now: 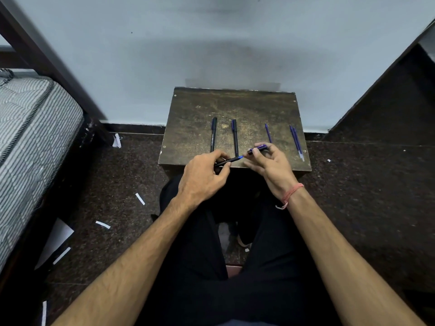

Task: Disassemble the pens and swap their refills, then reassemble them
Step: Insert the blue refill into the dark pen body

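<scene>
Close in first: left hand curled round a black pen barrel, thumb and forefinger pinched on it, blue tip poking out toward the right. Right hand opposite, thumb and first fingers clamped on a purple cap, remaining fingers fanned loose below. Cap mouth just off the blue tip, nearly in line with it; touching or a hair apart, hard to say at this blur. Both held just above the near edge of a small dark wooden stool.

Just beyond the left fingers, flat on the stool top: two capped black pens and, side by side, roughly parallel, near ends close to the left knuckles. Beyond the right fingertips: one bare purple refill, lower end hidden behind the cap. Farther right of the right hand, near the stool's right edge: two more purple refills lying together, almost touching, pale ends toward the near edge.

Red thread band round the right wrist. Below the hands, black trousers, knees apart. Outward again: dark speckled floor with white paper scraps left of the left forearm, striped mattress far left, pale blue wall behind the stool.
</scene>
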